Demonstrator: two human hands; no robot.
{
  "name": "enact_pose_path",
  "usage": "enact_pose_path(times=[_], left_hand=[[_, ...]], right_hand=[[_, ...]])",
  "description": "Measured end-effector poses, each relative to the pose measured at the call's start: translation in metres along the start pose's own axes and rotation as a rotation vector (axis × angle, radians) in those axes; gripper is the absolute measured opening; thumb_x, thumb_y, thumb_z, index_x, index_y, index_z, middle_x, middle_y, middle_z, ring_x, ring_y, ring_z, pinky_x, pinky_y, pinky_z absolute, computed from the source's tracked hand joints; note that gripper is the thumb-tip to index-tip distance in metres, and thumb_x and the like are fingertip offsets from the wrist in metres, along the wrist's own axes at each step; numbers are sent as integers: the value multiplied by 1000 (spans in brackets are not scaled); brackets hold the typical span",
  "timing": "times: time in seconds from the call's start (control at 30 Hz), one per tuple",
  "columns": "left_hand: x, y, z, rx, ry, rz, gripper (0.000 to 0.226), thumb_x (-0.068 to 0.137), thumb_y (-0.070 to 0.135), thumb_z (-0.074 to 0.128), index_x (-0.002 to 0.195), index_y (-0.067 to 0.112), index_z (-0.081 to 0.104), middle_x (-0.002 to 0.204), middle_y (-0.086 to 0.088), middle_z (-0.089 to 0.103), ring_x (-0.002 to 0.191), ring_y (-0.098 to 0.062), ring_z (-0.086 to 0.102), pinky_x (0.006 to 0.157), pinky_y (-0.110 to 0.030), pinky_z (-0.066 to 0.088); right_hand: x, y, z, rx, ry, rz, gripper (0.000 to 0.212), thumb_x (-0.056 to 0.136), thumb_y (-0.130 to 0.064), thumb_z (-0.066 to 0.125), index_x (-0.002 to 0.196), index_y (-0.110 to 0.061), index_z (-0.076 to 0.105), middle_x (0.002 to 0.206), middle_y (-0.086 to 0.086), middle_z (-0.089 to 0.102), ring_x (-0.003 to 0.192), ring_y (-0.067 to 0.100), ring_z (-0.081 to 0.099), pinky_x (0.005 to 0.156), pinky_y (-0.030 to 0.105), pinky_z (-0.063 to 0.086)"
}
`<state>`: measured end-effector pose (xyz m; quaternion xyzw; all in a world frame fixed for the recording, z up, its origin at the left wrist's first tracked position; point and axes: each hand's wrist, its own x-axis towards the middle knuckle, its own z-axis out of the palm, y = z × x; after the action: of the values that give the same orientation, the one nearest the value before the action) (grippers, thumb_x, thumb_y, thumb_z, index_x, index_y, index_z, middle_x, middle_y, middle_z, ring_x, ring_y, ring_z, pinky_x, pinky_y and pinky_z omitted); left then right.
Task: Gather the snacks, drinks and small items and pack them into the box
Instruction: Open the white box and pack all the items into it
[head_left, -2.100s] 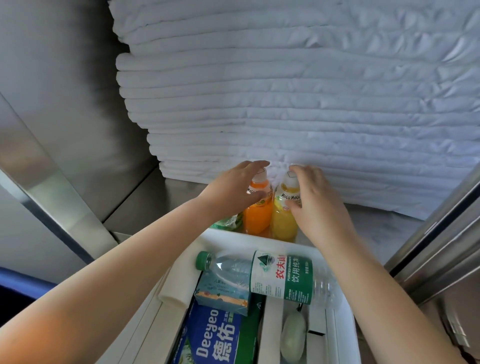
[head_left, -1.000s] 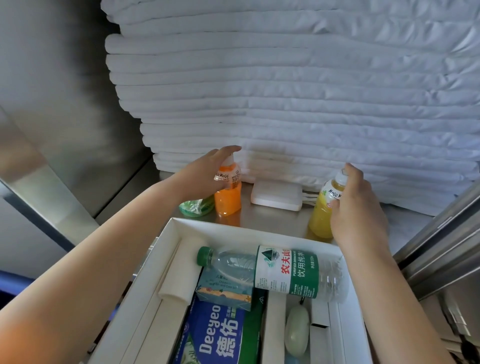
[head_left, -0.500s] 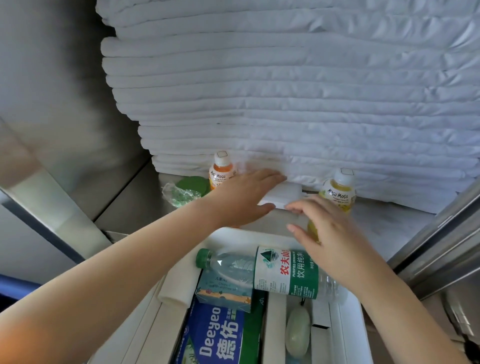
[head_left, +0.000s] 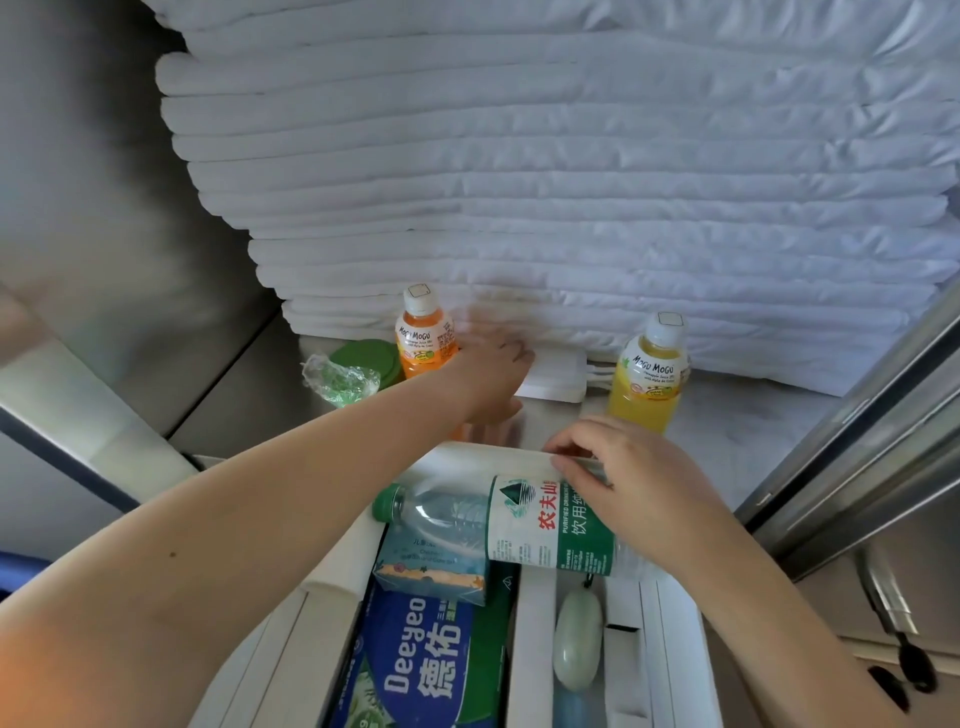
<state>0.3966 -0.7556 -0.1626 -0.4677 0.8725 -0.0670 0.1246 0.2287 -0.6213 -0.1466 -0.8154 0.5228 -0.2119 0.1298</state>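
Observation:
An orange Mogu Mogu bottle (head_left: 422, 338) and a yellow one (head_left: 647, 374) stand on the steel shelf behind the white box (head_left: 670, 649). Between them lies a flat white device (head_left: 561, 382) with cables. My left hand (head_left: 488, 379), blurred by motion, grips its left end. My right hand (head_left: 628, 473) is at the box's far rim, above the water bottle (head_left: 498, 519), with fingers and thumb pinching the rim. Inside the box lie the water bottle, a small teal carton (head_left: 431, 571), a blue Deeyeo pack (head_left: 421, 670) and a pale green oval item (head_left: 575, 644).
A tall stack of folded white linen (head_left: 571, 182) fills the back of the shelf. A green-lidded cup (head_left: 366, 361) and crumpled plastic wrap (head_left: 340, 382) sit left of the orange bottle. Steel walls (head_left: 130, 234) and a metal frame (head_left: 883, 441) close in both sides.
Both hands set the two juice bottles apart and let go. My left hand then moved onto the white device between them, and my right hand dropped to the box's far rim.

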Motion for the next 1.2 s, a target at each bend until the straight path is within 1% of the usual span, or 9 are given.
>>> enact_pose_path(times=[0.13,0.23,0.3,0.4,0.53,0.63,0.83,1.0,1.2], left_hand=[[1,1,-4,25,32,5,67,92,41,50,145,7,26,149,-12,29,137,-29,26,104,-44,37],[0,4,-10,87,73,19,52,91,46,51,128,11,50,132,-9,49,119,-27,47,88,-39,47],[-1,5,-14,98,83,22,47,90,48,51,119,11,56,123,-9,55,110,-26,54,82,-39,51],[-4,6,-12,49,85,17,56,89,48,54,128,9,46,133,-11,47,120,-28,46,89,-39,48],[-6,11,-8,-91,-48,-31,71,93,43,50,143,2,20,151,-17,27,130,-30,40,101,-38,40],[-4,12,-6,-47,5,-31,65,92,39,53,138,2,26,140,-17,40,121,-31,47,94,-38,46],[-1,11,1,-180,-47,-82,92,79,53,64,147,15,15,146,-14,33,128,-31,39,99,-41,40],[-1,11,4,-264,-53,-95,89,82,54,60,149,22,11,145,-12,36,124,-29,43,96,-38,40],[-14,4,-12,-148,62,-102,81,87,50,52,149,20,9,149,-14,28,128,-33,40,96,-42,43]], right_hand=[[-1,1,1,18,3,13,20,86,-44,46,93,-33,62,90,-20,60,82,-3,55,64,20,48],[-1,2,1,17,7,21,15,89,-40,51,92,-31,62,89,-19,61,82,-1,55,64,22,48],[-2,2,1,13,3,25,12,90,-38,52,91,-31,61,89,-19,61,82,0,55,64,23,48],[-1,1,0,11,-6,27,9,90,-39,51,88,-33,58,87,-20,60,81,-2,54,62,21,48],[-1,0,-1,6,-16,28,7,91,-39,51,87,-35,56,87,-20,60,81,-2,54,61,20,47],[-2,0,-1,4,-24,26,7,90,-39,50,87,-36,55,86,-21,60,80,-3,55,58,18,46],[-2,-1,-1,8,-19,27,6,90,-39,51,84,-39,52,84,-22,59,77,-5,54,56,18,46],[-2,-1,-1,13,-23,22,6,90,-40,50,84,-38,53,84,-22,60,78,-4,55,58,20,47],[-2,0,0,8,-6,22,8,91,-37,52,83,-38,53,83,-21,59,76,-4,53,56,15,41]])
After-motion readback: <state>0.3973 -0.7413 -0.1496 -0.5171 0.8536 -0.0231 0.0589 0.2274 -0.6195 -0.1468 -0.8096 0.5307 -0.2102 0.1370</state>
